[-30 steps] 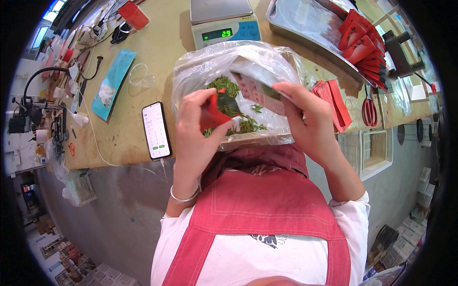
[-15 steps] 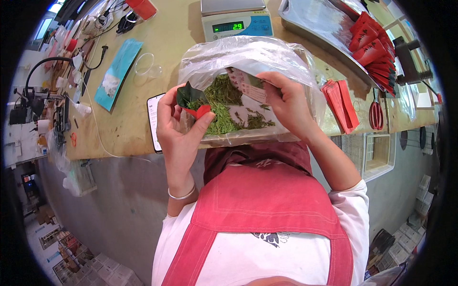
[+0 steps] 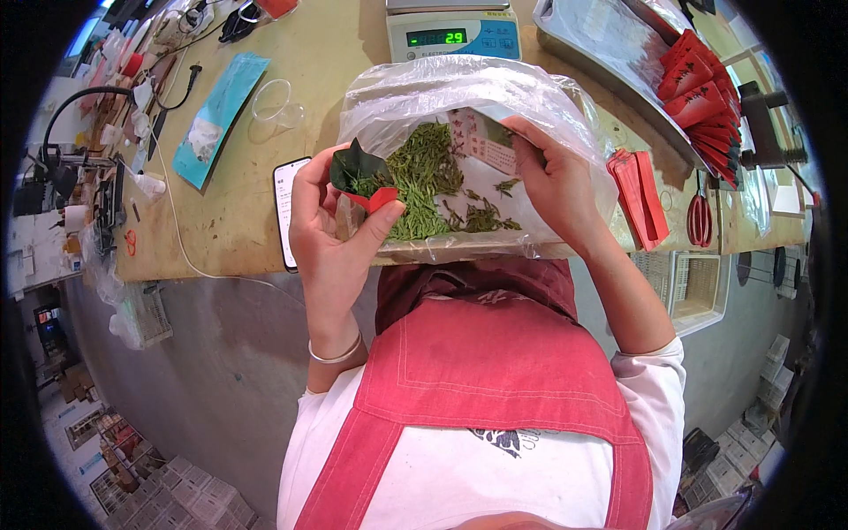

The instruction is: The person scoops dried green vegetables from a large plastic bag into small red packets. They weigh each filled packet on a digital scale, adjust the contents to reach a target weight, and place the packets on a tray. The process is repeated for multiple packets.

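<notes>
Head view: the left hand [image 3: 331, 234] pinches a small red foil pouch with a dark green lining [image 3: 360, 174], mouth open toward the loose green tea leaves [image 3: 426, 177] just to its right. The leaves lie in a clear plastic-lined tray [image 3: 459, 115] at the wooden counter [image 3: 327, 62] edge. The right hand [image 3: 552, 181], fingers curled, holds a pale printed card [image 3: 484, 141] over the leaves, beside the pouch.

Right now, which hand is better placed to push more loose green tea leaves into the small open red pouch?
Right. The right hand rests free beside the loose green tea leaves; the left hand holds the small red pouch.
</notes>
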A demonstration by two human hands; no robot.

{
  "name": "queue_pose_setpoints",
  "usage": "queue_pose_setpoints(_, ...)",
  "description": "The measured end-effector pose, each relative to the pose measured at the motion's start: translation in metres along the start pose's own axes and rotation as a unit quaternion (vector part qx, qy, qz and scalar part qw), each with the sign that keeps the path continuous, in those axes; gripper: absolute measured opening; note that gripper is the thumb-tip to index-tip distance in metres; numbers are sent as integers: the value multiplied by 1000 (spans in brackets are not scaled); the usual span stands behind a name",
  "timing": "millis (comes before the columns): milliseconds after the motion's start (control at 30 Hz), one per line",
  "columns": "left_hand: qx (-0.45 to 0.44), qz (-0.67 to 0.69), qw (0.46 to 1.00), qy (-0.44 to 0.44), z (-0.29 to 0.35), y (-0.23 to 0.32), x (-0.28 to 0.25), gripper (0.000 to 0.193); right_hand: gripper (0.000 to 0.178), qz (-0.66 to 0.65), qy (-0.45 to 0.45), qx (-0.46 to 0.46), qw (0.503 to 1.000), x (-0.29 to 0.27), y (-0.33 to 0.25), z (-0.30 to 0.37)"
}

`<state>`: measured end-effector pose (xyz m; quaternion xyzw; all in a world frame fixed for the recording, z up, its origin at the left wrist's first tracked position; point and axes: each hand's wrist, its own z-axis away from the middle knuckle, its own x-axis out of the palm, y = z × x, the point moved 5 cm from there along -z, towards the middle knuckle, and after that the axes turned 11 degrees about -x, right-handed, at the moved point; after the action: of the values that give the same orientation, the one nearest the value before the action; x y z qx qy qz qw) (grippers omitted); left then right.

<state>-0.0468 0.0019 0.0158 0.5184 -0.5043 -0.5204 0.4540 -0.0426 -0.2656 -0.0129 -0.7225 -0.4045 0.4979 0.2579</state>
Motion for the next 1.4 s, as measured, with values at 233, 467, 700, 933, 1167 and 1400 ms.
queue_pose_setpoints(233, -2, 21, 1000, 5, 1, 2, 0, 72, 24, -18, 6, -57, 998, 5, -14, -5)
queue_pose_setpoints(467, 1, 17, 1000, -3, 1, 4, 1, 71, 23, -29, -69, 3, 997, 22, -17, -2)
queue_pose_setpoints(700, 12, 18, 1000, 4, 3, 5, -2, 70, 21, -129, -102, 53, 985, 34, 2, 4)
queue_pose_setpoints(933, 25, 14, 1000, -1, 4, 4, -4, 70, 19, -84, -133, 35, 987, 22, -6, -4)
queue_pose_setpoints(1167, 19, 27, 999, -4, 5, 8, -1, 71, 23, -174, -244, 132, 945, 31, -1, 10)
queue_pose_setpoints(1400, 18, 20, 1000, 3, 6, 5, -2, 72, 24, -240, -225, 247, 911, 40, 23, 10)
